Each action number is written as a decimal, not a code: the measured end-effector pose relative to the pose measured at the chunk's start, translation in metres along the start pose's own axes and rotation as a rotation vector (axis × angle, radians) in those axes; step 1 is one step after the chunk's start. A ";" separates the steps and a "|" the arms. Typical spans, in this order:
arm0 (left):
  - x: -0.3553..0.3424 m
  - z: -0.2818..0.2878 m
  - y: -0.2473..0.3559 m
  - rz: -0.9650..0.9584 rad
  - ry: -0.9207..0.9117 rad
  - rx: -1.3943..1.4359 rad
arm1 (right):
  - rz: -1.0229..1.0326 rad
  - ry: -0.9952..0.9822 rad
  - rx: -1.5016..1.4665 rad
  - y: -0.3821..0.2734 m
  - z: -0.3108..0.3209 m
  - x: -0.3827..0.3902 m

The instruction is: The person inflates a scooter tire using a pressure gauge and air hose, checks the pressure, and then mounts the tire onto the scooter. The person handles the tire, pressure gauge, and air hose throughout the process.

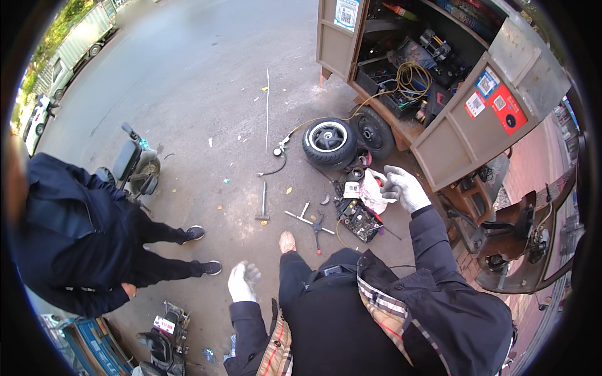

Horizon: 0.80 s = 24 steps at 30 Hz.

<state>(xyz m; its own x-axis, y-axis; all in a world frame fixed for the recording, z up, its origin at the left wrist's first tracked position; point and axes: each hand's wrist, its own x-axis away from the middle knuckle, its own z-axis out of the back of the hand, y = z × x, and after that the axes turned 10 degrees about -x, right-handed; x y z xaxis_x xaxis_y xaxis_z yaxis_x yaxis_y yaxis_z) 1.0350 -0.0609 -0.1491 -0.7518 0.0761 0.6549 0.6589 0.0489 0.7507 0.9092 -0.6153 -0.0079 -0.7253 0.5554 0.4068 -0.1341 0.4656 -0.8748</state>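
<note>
My left hand (244, 282), in a pale work glove, is raised at the lower centre with fingers loosely bent and apart, holding nothing I can see. My right hand (404, 188), gloved alike, is held out at right of centre, fingers curled but apart, over a white plastic bag (374, 202). Below it lie an open black tool box (359, 220) and a white tub (352, 188). Nearby on the pavement are a cross wrench (304, 217), a hammer-like bar (264, 200), an air gauge with hose (279, 151) and two wheels (326, 141).
Another person (81, 232) in dark clothes stands at left by a parked scooter (135, 163). A wooden cabinet (458, 138) with open doors, crowded with tools, stands upper right. Dismantled scooter parts (501, 232) are at right, another scooter (163, 341) at lower left. A truck (78, 47) is farther off.
</note>
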 end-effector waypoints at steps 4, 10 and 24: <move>-0.080 -0.054 0.162 0.037 -0.251 0.365 | 0.027 0.124 -0.482 -0.058 -0.010 -0.018; -0.170 -0.144 0.309 -0.112 -0.451 0.443 | 0.403 0.106 -0.776 -0.152 -0.016 -0.078; -0.365 -0.311 0.393 -0.011 -0.204 0.041 | 1.213 0.160 -0.477 -0.470 0.025 -0.375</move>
<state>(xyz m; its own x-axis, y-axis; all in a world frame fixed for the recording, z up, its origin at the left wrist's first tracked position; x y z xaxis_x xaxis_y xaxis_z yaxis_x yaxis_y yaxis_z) 1.5609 -0.3796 -0.0663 -0.7413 0.2749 0.6123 0.6541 0.0915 0.7509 1.2275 -1.0596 0.2444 -0.1229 0.8499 -0.5123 0.8167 -0.2067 -0.5388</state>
